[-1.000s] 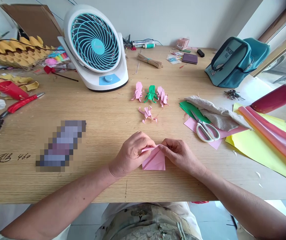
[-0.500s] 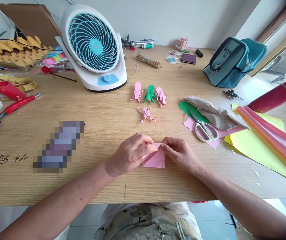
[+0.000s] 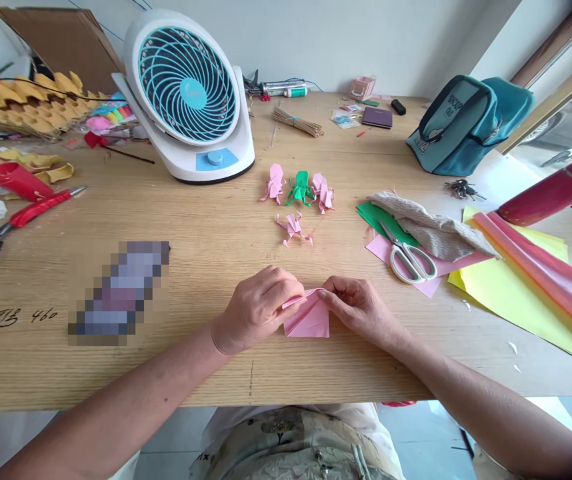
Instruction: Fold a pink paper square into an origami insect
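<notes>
Between my hands, close to the table's front edge, is a small folded sheet of pink paper (image 3: 312,322). My left hand (image 3: 265,303) pinches a raised flap at its upper left, the fingers closed. My right hand (image 3: 359,307) is closed too, thumb and forefinger gripping the top right corner. A diagonal crease runs across the sheet, and its lower part shows below my fingers. Just beyond lies a pink folded paper figure (image 3: 293,228) with thin limbs. Behind it stand a green paper figure (image 3: 300,187) and two pink ones (image 3: 275,183) on either side.
White-handled scissors (image 3: 411,260) lie at right on coloured paper beside a grey cloth (image 3: 433,227). Yellow sheets (image 3: 521,300) and a red bottle (image 3: 556,190) are further right. A fan (image 3: 191,93) stands at back left; red-handled pliers or shears (image 3: 21,215) lie at far left.
My left fingers have drawn slightly back and lifted the pink paper's flap, opening a gap along the diagonal crease. My right hand stays almost in place.
</notes>
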`<state>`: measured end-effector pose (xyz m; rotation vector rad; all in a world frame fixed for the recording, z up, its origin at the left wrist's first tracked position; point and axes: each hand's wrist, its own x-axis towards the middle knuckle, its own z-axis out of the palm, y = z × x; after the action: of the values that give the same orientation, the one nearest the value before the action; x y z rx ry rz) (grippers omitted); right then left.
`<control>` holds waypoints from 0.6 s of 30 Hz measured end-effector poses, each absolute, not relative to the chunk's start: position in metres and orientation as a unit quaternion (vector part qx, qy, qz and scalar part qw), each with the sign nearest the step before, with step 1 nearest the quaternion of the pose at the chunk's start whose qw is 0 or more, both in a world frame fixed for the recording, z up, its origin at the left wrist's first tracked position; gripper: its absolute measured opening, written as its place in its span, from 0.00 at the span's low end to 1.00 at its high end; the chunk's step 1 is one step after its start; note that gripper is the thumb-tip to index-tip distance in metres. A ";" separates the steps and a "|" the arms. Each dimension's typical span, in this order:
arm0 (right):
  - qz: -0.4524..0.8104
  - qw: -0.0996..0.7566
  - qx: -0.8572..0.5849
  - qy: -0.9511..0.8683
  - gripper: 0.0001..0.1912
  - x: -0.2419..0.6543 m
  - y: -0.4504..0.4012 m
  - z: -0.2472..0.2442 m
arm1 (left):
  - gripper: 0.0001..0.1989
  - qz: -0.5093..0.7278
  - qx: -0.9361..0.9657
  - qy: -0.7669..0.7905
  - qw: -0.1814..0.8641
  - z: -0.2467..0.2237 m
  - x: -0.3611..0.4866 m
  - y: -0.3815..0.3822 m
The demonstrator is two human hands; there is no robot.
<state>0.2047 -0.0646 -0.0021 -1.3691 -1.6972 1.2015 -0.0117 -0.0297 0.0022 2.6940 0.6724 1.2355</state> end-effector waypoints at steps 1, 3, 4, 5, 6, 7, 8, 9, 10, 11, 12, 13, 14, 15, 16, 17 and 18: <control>0.451 0.318 -0.520 -0.652 0.17 0.204 -0.065 -0.002 | 0.06 0.403 0.885 0.228 0.055 0.002 -0.011 -0.031; 0.440 0.313 -0.517 -0.664 0.17 0.204 -0.066 -0.001 | 0.06 0.397 0.886 0.232 0.068 0.004 -0.010 -0.032; 0.438 0.312 -0.517 -0.666 0.17 0.204 -0.066 -0.001 | 0.05 0.394 0.887 0.230 0.078 0.004 -0.010 -0.032; 0.437 0.311 -0.517 -0.667 0.17 0.204 -0.066 0.000 | 0.05 0.392 0.887 0.227 0.093 0.005 -0.011 -0.032; 0.437 0.311 -0.516 -0.668 0.17 0.205 -0.067 0.000 | 0.05 0.391 0.886 0.222 0.112 0.006 -0.011 -0.031; 0.438 0.311 -0.515 -0.668 0.18 0.205 -0.066 0.001 | 0.05 0.391 0.884 0.217 0.136 0.007 -0.012 -0.031; 0.439 0.309 -0.514 -0.669 0.18 0.205 -0.066 0.002 | 0.06 0.392 0.881 0.212 0.161 0.007 -0.012 -0.030; 0.439 0.307 -0.513 -0.671 0.18 0.205 -0.066 0.003 | 0.06 0.393 0.876 0.208 0.186 0.007 -0.013 -0.029; 0.438 0.305 -0.514 -0.672 0.19 0.205 -0.066 0.004 | 0.06 0.394 0.872 0.204 0.209 0.007 -0.014 -0.028; 0.438 0.304 -0.513 -0.673 0.19 0.205 -0.066 0.005 | 0.06 0.392 0.868 0.199 0.229 0.007 -0.015 -0.028; 0.438 0.303 -0.512 -0.673 0.20 0.205 -0.066 0.005 | 0.07 0.388 0.867 0.194 0.246 0.007 -0.016 -0.027; 0.440 0.305 -0.510 -0.674 0.20 0.204 -0.066 0.006 | 0.07 0.384 0.865 0.190 0.259 0.007 -0.016 -0.027; 0.442 0.309 -0.507 -0.672 0.20 0.204 -0.066 0.007 | 0.07 0.381 0.864 0.187 0.270 0.007 -0.016 -0.027; 0.445 0.315 -0.504 -0.670 0.20 0.205 -0.066 0.007 | 0.06 0.378 0.863 0.184 0.281 0.007 -0.016 -0.027; 0.446 0.323 -0.502 -0.667 0.20 0.205 -0.066 0.007 | 0.06 0.374 0.862 0.182 0.291 0.007 -0.016 -0.027; 0.445 0.330 -0.502 -0.664 0.20 0.205 -0.066 0.007 | 0.06 0.369 0.860 0.181 0.302 0.006 -0.016 -0.026; 0.442 0.337 -0.504 -0.661 0.20 0.206 -0.066 0.007 | 0.06 0.364 0.859 0.179 0.313 0.006 -0.016 -0.026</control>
<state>0.2059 -0.0656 0.0067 -1.3147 -1.7236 1.1517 -0.0157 -0.0261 0.0061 2.2659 0.4731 0.9591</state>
